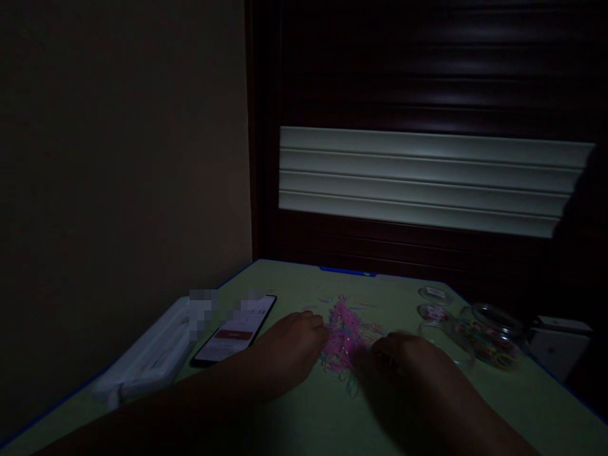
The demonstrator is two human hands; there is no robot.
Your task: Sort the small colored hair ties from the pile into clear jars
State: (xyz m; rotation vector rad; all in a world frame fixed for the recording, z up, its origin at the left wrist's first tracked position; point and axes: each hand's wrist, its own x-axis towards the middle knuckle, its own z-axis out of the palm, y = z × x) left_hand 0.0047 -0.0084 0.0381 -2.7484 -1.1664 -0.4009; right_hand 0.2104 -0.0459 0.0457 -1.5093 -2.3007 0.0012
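Note:
A loose heap of small rubber bands (342,335), mostly pink with some pale blue, green and yellow ones, lies on the pale green table (294,418). At the heap's left edge is my left hand (297,342), its fingers curled together against the bands. On the other side my right hand (403,354) has its fingertips bent inward and pressed together, low over the heap's right edge. Dim light hides whatever may be between the fingers of either hand. A few stray bands are scattered around the heap.
To the right stand a clear jar (491,345) of coloured bands, a small clear dish (433,313) with pink bands and a clear lid (434,294). A lit phone (232,335) and a white case (147,354) lie left, beside the wall (123,158).

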